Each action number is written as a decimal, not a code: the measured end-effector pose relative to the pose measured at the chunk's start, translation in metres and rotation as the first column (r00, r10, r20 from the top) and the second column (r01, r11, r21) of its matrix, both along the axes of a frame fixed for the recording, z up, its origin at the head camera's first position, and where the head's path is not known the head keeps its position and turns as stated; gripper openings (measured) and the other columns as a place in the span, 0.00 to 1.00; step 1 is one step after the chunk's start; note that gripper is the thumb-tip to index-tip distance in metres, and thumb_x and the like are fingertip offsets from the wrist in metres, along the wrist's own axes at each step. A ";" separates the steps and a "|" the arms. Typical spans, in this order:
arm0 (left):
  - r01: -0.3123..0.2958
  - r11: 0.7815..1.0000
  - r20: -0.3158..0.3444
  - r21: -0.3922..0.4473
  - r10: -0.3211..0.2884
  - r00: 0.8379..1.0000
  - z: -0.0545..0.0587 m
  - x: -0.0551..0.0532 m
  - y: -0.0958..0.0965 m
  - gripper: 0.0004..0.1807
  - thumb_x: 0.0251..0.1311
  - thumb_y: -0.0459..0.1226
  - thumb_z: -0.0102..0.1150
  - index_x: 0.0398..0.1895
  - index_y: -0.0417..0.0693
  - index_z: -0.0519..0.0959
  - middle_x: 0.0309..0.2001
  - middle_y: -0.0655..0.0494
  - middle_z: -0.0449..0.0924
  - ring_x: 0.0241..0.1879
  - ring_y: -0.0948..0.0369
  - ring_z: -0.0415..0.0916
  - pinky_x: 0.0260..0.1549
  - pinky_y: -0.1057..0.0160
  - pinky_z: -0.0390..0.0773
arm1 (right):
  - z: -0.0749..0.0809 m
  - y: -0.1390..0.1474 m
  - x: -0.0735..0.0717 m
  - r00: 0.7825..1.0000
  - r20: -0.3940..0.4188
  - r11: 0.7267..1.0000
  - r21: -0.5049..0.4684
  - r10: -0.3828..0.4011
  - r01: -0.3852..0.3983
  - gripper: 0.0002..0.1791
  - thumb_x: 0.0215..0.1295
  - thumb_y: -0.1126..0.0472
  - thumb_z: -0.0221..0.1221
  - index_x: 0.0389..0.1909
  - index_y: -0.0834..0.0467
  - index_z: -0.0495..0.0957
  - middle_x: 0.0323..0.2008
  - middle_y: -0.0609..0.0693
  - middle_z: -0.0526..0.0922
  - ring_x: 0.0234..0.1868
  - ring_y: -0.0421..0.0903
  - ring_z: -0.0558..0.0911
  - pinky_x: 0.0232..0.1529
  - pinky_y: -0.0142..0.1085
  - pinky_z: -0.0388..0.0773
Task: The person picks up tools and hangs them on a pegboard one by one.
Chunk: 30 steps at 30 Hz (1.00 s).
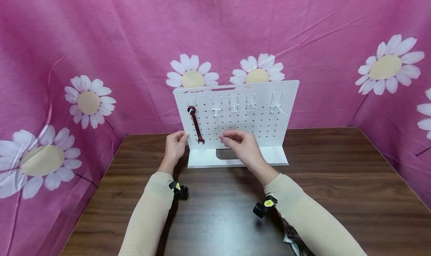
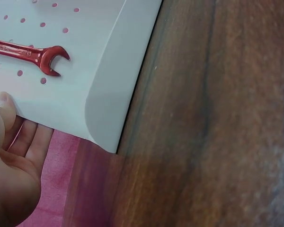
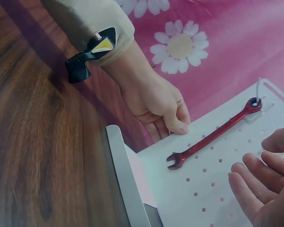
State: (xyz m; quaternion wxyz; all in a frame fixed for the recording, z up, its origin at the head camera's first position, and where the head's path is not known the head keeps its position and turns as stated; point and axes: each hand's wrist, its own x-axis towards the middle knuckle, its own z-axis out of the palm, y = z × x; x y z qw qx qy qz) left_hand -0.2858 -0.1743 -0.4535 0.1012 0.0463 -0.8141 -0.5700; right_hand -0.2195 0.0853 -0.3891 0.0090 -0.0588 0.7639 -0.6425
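Note:
A white pegboard stand stands upright on the table. From its leftmost hook hangs a red combination wrench, ring end up and open jaw end down. My left hand pinches the board's left edge, thumb on the front face and fingers behind, as the left wrist view also shows. In front of the board's lower middle is my right hand, its fingers loosely bent and nothing between them. The right wrist view shows those fingers beside the wrench, apart from it.
Several more white wire hooks line the upper part of the board. Under my right forearm lies a dark, partly hidden object at the front of the brown wooden table. A pink flowered cloth hangs behind.

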 end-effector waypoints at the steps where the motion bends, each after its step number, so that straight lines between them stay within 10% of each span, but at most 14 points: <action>1: -0.001 1.000 -0.002 0.000 0.001 1.000 0.000 0.000 0.000 0.13 0.79 0.34 0.60 0.52 0.32 0.87 0.50 0.35 0.89 0.50 0.44 0.86 0.44 0.67 0.84 | 0.000 0.002 0.002 1.000 0.001 1.000 -0.007 0.002 -0.002 0.15 0.73 0.64 0.67 0.57 0.65 0.87 0.54 0.58 0.92 0.54 0.49 0.90 0.52 0.28 0.85; 23: 0.000 1.000 -0.015 0.010 0.000 1.000 -0.003 -0.001 -0.001 0.13 0.79 0.34 0.60 0.52 0.32 0.88 0.48 0.36 0.89 0.41 0.61 0.83 0.42 0.71 0.83 | 0.001 0.046 0.034 0.995 -0.060 0.994 0.085 0.077 -0.072 0.14 0.75 0.64 0.66 0.56 0.67 0.86 0.52 0.63 0.91 0.48 0.42 0.92 0.51 0.25 0.84; 30: 0.007 1.000 0.014 0.014 -0.007 1.000 0.000 0.000 -0.001 0.13 0.80 0.34 0.59 0.54 0.32 0.87 0.52 0.35 0.89 0.50 0.52 0.86 0.56 0.54 0.88 | -0.005 0.060 0.044 0.993 -0.070 0.988 0.132 0.092 -0.083 0.13 0.75 0.63 0.66 0.54 0.66 0.86 0.51 0.63 0.92 0.45 0.36 0.90 0.48 0.26 0.86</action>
